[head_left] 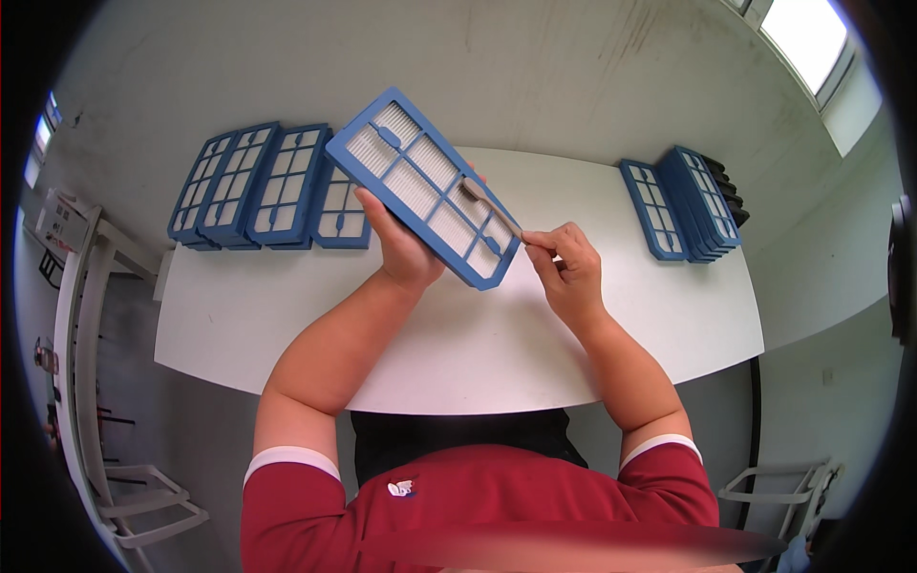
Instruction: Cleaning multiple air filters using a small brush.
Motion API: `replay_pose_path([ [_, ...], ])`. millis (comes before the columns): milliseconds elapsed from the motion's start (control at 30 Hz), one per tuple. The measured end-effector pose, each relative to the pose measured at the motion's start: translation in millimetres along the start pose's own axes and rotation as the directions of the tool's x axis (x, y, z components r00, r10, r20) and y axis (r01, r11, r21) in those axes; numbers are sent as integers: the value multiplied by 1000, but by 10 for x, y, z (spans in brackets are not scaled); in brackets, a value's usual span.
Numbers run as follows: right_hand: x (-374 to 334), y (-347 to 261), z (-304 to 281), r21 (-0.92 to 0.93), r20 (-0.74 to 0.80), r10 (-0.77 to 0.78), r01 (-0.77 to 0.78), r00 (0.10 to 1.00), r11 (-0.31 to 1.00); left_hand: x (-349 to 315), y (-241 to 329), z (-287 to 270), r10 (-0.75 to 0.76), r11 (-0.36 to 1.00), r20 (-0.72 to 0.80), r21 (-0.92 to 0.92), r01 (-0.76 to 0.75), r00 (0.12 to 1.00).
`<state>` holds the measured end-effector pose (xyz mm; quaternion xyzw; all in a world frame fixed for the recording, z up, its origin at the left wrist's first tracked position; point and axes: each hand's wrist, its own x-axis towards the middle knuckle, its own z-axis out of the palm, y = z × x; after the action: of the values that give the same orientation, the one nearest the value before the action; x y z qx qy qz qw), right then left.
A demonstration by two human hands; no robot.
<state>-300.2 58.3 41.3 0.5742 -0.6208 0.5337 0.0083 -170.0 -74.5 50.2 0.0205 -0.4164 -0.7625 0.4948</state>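
Above the white table [287, 325], the left hand [406, 250] grips the blue-framed rectangular pleated filter [425, 186] from beneath, while the right hand [565, 267] pinches what seems a thin strip [492, 207] against its lower end.

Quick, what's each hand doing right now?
Left hand: closed around the blue-framed filter, holding it up above the table.
Right hand: pinching a thin strip at the filter's lower end.

Single head-worn fisheye — steeply downward, close above white table [239, 315].
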Motion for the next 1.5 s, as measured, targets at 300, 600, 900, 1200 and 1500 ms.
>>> replay_pose_path([
  [300,0,-2,4,25,-40,4,-2,999,1000,-19,-122,-100,-27,997,40,-77,30,999],
  [600,-64,-108,13,79,92,-67,60,993,995,-76,-85,-25,-75,996,48,-41,77,996],
  [900,-17,-12,-32,52,2,-58,58,998,997,-141,-95,-15,-104,994,200,43,97,974],
  [1200,-30,-9,-3,47,-70,-82,86,994,995,-137,-143,-8,-51,999,204,13,50,978],
  [1500,-70,-100,2,149,-42,-52,58,998,987,-234,-159,29,-141,990,275,44,135,951],
])
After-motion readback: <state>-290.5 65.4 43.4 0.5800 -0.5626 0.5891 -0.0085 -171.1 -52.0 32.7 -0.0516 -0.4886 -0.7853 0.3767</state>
